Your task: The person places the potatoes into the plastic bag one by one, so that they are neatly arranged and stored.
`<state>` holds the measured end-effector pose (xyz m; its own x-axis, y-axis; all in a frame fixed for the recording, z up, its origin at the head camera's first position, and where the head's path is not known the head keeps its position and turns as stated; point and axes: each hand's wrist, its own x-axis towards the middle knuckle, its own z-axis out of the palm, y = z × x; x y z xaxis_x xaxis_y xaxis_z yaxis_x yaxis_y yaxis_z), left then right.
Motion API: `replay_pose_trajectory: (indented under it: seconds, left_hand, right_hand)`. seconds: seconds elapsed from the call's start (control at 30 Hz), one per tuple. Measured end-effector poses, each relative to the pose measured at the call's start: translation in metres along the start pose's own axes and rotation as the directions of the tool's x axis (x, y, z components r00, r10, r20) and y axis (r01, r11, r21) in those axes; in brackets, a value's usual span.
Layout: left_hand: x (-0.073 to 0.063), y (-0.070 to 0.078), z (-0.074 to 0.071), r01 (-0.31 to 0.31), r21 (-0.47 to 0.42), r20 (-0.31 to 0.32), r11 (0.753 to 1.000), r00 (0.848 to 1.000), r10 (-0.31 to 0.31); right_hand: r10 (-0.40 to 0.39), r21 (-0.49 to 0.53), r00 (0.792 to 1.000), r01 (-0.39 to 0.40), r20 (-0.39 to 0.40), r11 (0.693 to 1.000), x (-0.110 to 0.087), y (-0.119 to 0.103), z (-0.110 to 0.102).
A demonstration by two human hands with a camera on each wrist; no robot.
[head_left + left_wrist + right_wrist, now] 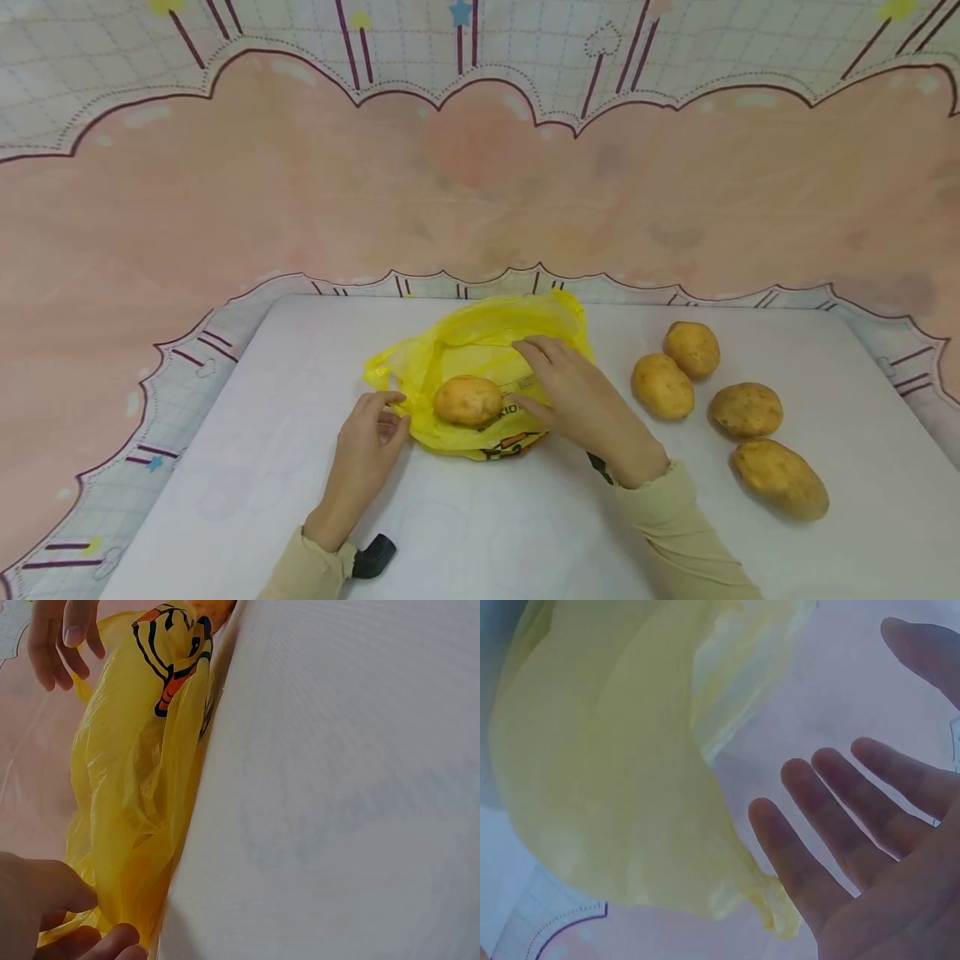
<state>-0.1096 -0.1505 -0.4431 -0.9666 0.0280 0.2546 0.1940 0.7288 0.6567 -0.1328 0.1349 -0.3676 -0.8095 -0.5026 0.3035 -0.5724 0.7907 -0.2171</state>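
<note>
1 potato point(468, 401) lies just below the centre of the frame, against the yellow plastic bag point(472, 358); whether it is inside, I cannot tell. Lower left of centre, the left hand point(365, 446) pinches the bag's left edge between thumb and fingers. The right hand point(573, 387), released, extends spread fingers over the bag's right side. 4 more potatoes point(746, 410) rest on the white table point(225, 475) at frame right.

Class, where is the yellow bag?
In the head view, the yellow bag lies on the table, left of four loose potatoes, the left hand at its left edge.
</note>
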Motion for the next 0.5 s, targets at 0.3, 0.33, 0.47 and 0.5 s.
replay_pose_trajectory:
  seconds: [0.3,0.33,0.47,0.5]
  left_hand:
    - [-0.002,0.0,-0.001,0.004,-0.005,-0.002,1.0,1.0,-0.004]
    - [-0.002,0.0,0.0,0.003,-0.007,-0.003,1.0,1.0,-0.003]
    - [-0.001,-0.002,0.0,-0.005,-0.007,-0.006,1.0,1.0,0.005]
    - [-0.001,-0.003,0.0,-0.006,-0.007,-0.007,1.0,1.0,0.006]
  right_hand:
    - [0.015,0.005,1.0,-0.015,0.006,1.0,-0.01,0.008,-0.009]
    - [0.019,0.007,1.0,-0.019,0.007,1.0,-0.011,0.009,-0.01]
    - [0.03,0.002,1.0,-0.03,-0.004,1.0,-0.016,0.012,-0.014]
    - [0.032,-0.003,0.999,-0.032,-0.01,0.999,-0.017,0.012,-0.015]
